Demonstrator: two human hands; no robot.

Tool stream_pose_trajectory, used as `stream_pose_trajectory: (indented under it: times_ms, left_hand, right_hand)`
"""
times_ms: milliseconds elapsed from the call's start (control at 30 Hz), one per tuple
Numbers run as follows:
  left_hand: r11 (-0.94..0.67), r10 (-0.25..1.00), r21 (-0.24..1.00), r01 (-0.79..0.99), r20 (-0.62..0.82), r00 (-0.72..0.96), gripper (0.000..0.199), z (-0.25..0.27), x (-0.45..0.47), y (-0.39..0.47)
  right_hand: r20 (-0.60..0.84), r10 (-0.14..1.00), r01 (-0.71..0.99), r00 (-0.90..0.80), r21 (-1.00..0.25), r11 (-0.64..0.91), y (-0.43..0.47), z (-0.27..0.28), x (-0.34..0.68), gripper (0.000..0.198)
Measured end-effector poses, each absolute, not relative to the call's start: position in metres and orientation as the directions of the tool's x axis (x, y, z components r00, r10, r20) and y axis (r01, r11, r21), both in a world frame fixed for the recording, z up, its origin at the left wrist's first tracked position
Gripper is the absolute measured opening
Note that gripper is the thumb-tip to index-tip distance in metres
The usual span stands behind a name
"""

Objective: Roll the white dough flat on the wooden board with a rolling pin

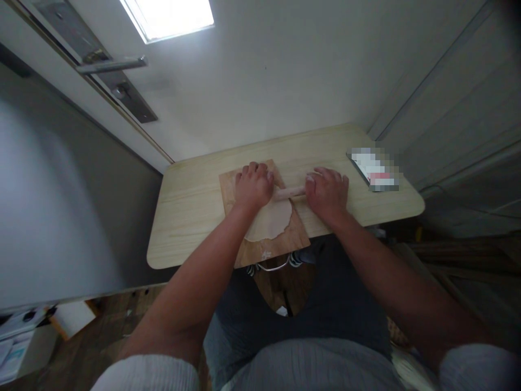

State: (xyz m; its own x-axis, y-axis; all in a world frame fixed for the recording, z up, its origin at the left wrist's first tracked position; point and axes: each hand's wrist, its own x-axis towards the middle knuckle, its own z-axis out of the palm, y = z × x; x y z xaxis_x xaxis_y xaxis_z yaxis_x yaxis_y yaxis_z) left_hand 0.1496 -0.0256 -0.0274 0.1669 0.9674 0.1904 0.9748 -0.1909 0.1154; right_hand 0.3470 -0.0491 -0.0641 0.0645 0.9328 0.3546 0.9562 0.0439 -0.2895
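Observation:
A wooden rolling pin (pixel 291 192) lies across a flat, thin sheet of pale dough (pixel 272 220) with an uneven edge. My left hand (pixel 254 187) is closed over the pin's left end, above the dough. On the other end my right hand (pixel 328 191) is wrapped round the pin, to the right of the dough. Beneath the dough is a brown wooden board (pixel 280 248), set at a slant, its near edge reaching past the table's front edge. Both ends of the pin are hidden under my fingers.
The board rests on a narrow light-wood table (pixel 183 217) with rounded corners. A phone (pixel 372 169), partly blurred out, lies on its right side. Behind stands a white door with a metal handle (pixel 112 65). My legs are under the table's front edge.

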Motion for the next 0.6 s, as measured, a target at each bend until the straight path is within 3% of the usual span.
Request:
stream_pose_trajectory:
  times_ms: [600]
  left_hand:
    - [-0.169, 0.971, 0.112, 0.979, 0.192, 0.146, 0.045, -0.034, 0.152, -0.054]
  right_hand:
    - [0.387, 0.919, 0.927, 0.07, -0.366, 0.084, -0.08, -0.074, 0.353, 0.044]
